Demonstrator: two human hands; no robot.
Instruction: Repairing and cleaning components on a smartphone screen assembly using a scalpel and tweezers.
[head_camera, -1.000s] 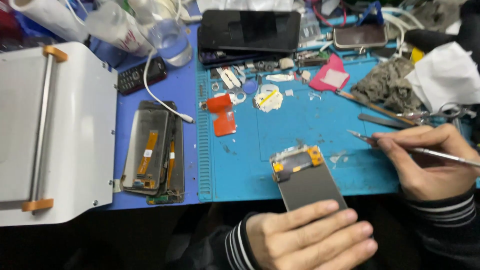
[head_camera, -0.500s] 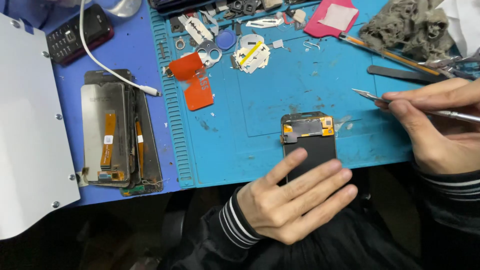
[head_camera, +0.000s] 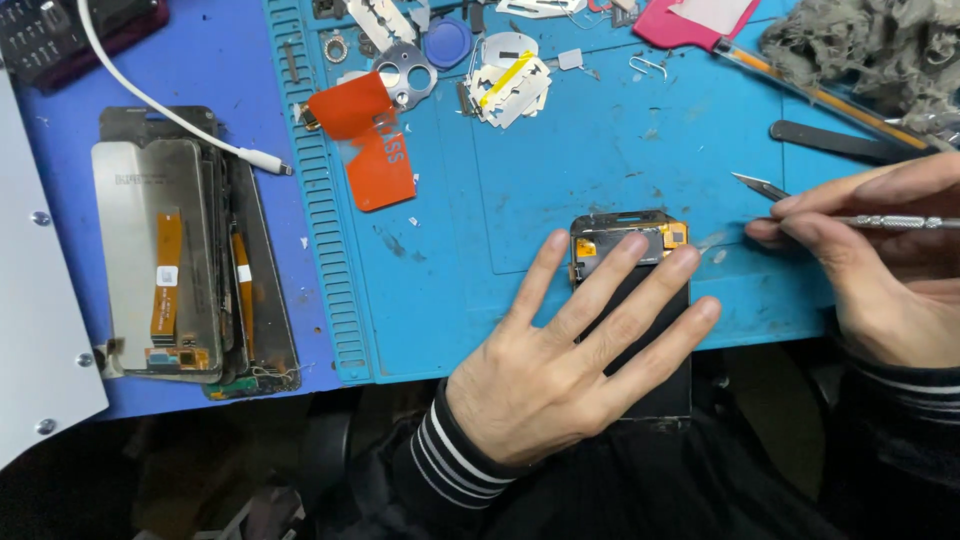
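Left hand (head_camera: 560, 370), fingers splayed flat, pins the phone screen module (head_camera: 630, 300) while the right hand (head_camera: 880, 260) pinches a metal blade tool (head_camera: 850, 215) beside it, prying not yet begun.

The left hand (head_camera: 560, 360) lies flat, palm down, its fingers spread wide and pointing up and to the right, a striped cuff at the wrist. The right hand (head_camera: 880, 260) comes in from the right edge, fingers pinched together in a pen-like grip, knuckles raised.
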